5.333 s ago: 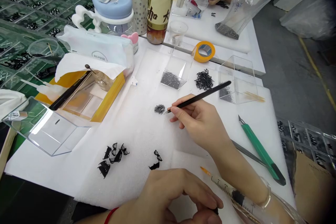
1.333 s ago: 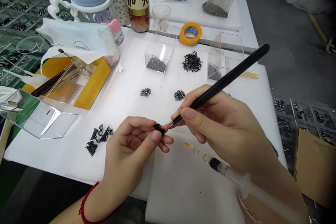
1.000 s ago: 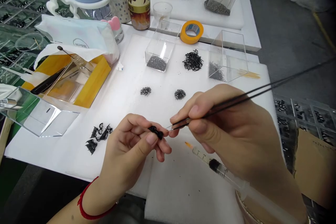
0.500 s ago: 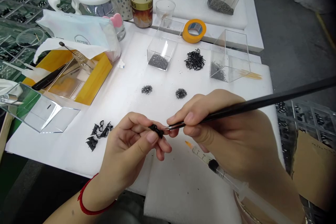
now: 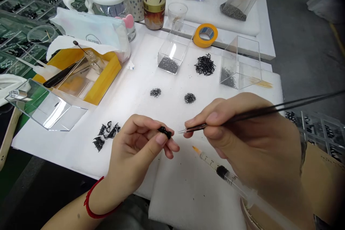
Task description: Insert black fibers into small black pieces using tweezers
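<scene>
My left hand [image 5: 137, 143] is pinching a small black piece [image 5: 165, 132] between thumb and fingertips, while my right hand [image 5: 242, 140] is gripping tweezers [image 5: 215, 124], their tips just short of it. A syringe [image 5: 215, 167] is lying below my right hand, and loose black bits [image 5: 105, 134] are sitting beside my left.

Both hands are raised above the near half of the white foam sheet [image 5: 188, 201], close together but not touching. The left hand [image 5: 137, 147] is turned palm inward, with its fingers curled and its thumb [image 5: 161, 138] pressed toward the fingertips in a small pinch. The left forearm [image 5: 72, 215] slants in from the bottom edge of the view. The right hand [image 5: 250, 143] sits just beside it, with thumb and forefinger pinched and the other fingers tucked beneath. The right forearm [image 5: 285, 201] runs off toward the lower right corner.
</scene>
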`<state>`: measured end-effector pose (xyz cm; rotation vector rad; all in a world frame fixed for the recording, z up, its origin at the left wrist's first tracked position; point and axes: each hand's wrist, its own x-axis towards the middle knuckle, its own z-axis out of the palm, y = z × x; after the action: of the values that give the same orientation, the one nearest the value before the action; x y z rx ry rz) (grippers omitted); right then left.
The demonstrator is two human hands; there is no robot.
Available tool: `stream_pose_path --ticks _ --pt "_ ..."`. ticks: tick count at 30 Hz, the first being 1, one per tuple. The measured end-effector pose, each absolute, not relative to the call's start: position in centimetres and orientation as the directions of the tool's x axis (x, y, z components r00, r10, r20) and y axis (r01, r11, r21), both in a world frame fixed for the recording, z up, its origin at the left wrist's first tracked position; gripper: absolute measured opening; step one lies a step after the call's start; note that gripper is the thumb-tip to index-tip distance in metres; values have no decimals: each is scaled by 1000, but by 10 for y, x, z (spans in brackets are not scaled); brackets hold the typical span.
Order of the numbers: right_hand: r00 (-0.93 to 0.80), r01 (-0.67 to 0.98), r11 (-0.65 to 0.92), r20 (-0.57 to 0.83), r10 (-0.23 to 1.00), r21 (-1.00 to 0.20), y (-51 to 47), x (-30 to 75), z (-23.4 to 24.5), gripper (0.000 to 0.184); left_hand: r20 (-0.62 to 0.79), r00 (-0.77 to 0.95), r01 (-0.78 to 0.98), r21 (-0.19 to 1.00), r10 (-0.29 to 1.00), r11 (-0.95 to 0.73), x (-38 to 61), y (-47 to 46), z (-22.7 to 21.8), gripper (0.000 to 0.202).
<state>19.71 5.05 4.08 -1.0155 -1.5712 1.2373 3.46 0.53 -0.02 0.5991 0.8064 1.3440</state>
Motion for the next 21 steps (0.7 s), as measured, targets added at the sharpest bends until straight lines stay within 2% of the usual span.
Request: stream_pose_path --ticks 3,7,15,21 --pt "-298 99 178 142 944 -979 50 196 40 11 -161 22 -604 785 987 142 34 4 0 16" --pt "-286 82 140 111 952 -987 51 195 39 10 -234 76 -662 715 969 224 33 8 0 13" --pt "-305 -73 98 116 945 -993 52 198 36 14 -411 106 -719 597 905 356 29 15 7 11" --pt "-318 8 110 102 943 -994 51 198 37 14 -430 105 -736 573 897 360 28 19 9 11"
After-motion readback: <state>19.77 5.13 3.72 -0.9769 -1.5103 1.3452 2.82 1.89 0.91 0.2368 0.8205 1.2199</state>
